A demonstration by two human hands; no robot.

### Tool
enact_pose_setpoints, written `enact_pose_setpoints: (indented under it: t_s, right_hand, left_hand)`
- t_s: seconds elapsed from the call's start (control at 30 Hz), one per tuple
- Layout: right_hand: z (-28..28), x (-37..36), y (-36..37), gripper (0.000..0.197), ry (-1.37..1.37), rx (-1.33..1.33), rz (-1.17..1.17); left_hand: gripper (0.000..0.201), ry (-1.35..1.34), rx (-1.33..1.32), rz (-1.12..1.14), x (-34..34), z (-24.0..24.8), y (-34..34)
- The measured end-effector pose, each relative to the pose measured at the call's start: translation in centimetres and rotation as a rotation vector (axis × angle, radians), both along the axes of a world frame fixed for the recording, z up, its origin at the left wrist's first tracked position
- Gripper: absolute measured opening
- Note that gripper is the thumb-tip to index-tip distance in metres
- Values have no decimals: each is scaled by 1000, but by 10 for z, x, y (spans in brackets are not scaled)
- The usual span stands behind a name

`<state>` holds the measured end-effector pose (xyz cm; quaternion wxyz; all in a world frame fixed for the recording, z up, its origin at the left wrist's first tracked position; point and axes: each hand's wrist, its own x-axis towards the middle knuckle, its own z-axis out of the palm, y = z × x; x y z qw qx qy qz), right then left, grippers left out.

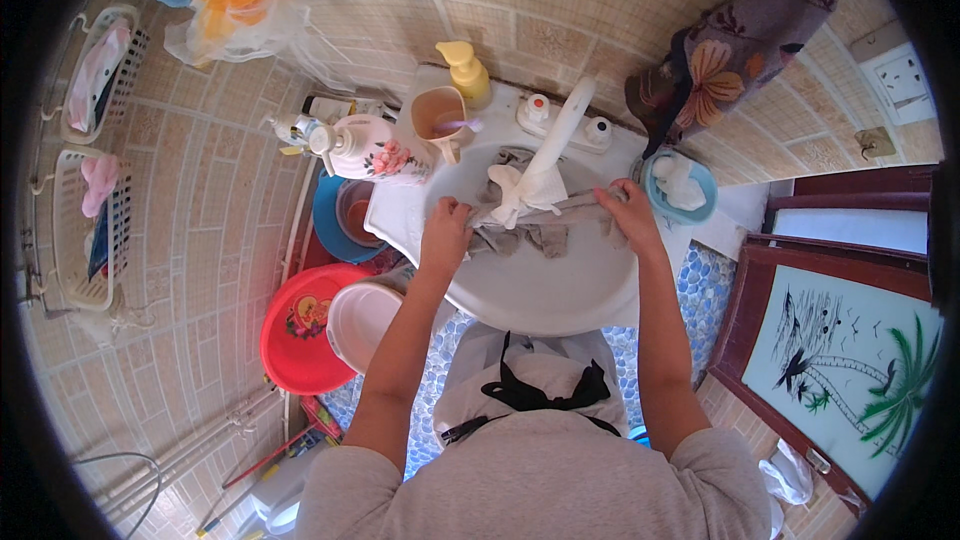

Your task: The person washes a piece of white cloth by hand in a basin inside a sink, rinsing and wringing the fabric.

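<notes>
Here the white washbasin is carrying a flowered bottle at ten o'clock, a beige mug and yellow pump bottle around eleven, a blue bowl at two.

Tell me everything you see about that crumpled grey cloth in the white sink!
The crumpled grey cloth looks soft, dull and brownish-grey, like plain woven fabric. It's bunched into a wrinkled strip between the person's bare left hand and bare right hand, which grip it near opposite ends, with loose folds hanging. It stretches over the white oval basin, below the curved white faucet. I can't tell whether it's wet.
</notes>
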<state>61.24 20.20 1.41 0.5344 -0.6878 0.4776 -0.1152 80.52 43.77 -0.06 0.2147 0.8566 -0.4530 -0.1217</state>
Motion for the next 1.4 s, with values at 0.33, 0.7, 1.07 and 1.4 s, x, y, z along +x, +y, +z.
enact_pose_setpoints:
  t_s: [0.33,0.7,1.07,1.4]
  right_hand:
    - [47,-1,38,24,260,-602,598]
    - [-35,45,102,56,-386,264,286]
    - [25,37,74,77,-413,314,90]
    - [74,13,41,37,420,-460,725]
  left_hand:
    - [23,608,-407,218,-4,14,-17]
    - [45,1955,-397,355,-26,35,-49]
    - [34,670,-236,230,-28,18,-31]
    - [23,881,-380,571,-12,13,-24]
